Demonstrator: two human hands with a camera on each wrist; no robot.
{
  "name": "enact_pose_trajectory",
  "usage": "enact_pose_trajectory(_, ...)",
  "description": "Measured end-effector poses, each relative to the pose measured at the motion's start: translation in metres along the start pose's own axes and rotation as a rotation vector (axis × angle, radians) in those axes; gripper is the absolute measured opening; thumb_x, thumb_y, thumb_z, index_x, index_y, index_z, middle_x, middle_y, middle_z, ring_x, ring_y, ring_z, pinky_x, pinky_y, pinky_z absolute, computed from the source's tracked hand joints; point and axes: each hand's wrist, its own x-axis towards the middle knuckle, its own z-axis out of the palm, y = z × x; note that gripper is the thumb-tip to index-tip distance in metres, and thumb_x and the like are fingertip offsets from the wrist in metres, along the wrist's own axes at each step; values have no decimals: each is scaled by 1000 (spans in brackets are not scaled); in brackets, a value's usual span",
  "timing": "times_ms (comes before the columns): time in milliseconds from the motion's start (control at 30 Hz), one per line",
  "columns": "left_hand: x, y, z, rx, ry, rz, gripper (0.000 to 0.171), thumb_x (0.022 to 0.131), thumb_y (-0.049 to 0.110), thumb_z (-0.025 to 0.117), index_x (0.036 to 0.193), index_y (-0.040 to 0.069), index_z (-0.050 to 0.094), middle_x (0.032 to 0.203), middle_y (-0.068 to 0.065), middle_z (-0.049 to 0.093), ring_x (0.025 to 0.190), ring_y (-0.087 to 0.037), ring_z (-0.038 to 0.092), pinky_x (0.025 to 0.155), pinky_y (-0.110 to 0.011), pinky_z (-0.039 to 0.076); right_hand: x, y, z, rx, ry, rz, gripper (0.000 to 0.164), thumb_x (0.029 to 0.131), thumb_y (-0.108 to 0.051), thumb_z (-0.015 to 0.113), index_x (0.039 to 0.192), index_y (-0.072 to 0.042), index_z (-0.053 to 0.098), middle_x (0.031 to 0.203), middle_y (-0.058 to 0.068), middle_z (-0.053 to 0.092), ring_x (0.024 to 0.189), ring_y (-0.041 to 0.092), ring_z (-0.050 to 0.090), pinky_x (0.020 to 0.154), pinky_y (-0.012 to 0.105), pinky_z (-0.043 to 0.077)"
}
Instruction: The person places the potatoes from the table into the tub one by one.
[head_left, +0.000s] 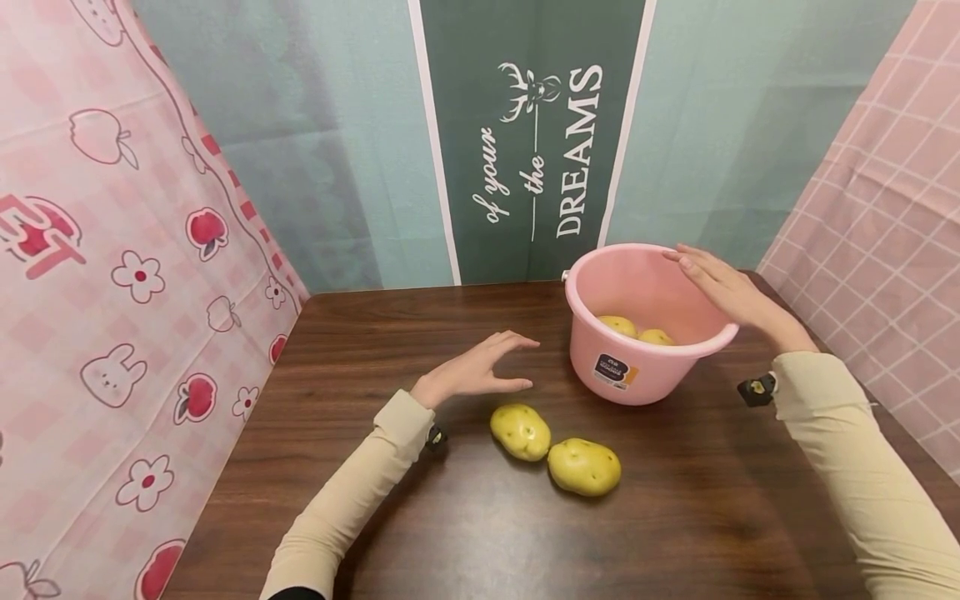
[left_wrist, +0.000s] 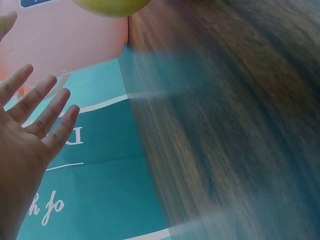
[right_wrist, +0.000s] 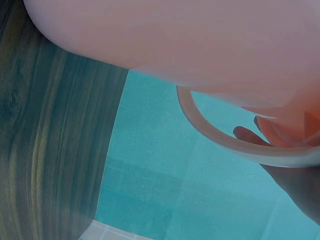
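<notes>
You have a dark wood-grain desk (head_left: 420, 533) before you, with a soft sheen toward its near side. Behind it hangs a green and teal cloth (head_left: 480, 250) with white stripes, a deer's head and sideways lettering that includes "DREAMS". A pink curtain (head_left: 60, 317) printed with apples, flowers and a rabbit closes off your left, and a pink sheet (head_left: 892, 192) with a white grid closes off your right.

At the far right of the desk stands the pink bucket (head_left: 660, 375), its label toward you and at least two potatoes (head_left: 618, 326) inside. Nearer to you lie two more: the left potato (head_left: 521, 432) just beside the right potato (head_left: 584, 467).

Your left arm, in a beige sleeve (head_left: 367, 483), reaches forward and inward. Your left hand (head_left: 476, 367) holds nothing, its fingers spread and its thumb well apart, near the left potato. Your right arm comes in from the right edge, and your right hand (head_left: 720, 292) lies at the bucket's right rim with fingers stretched out; the dim right wrist view makes it hard to tell how firmly they touch.
</notes>
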Motion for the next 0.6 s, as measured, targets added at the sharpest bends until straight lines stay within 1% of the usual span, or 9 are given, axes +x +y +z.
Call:
enact_pose_trajectory(67,-1,0,0,-5,-5,-5,60,85,51,59,135,24,42,132,-1,47,123,-10,40,103,-32,35,0,0,0,-1,0,0,51,101,-41,25,145,-15,33,153,17,14,139,42,9,102,68,7)
enact_pose_trajectory(333,-7,1,1,2,-20,-33,62,84,57,56,136,27,40,133,3,46,125,-8,37,103,-32,35,-1,-1,0,-3,-4,4,51,101,-41,25,145,-15,32,153,17,15,139,42,9,102,68,7)
enact_pose_trajectory(600,-12,1,4,-17,-43,-26,64,84,62,51,137,28,39,135,1,44,127,-6,35,104,-32,34,0,0,0,1,1,2,51,101,-41,25,144,-15,33,153,17,15,139,41,9,102,68,7)
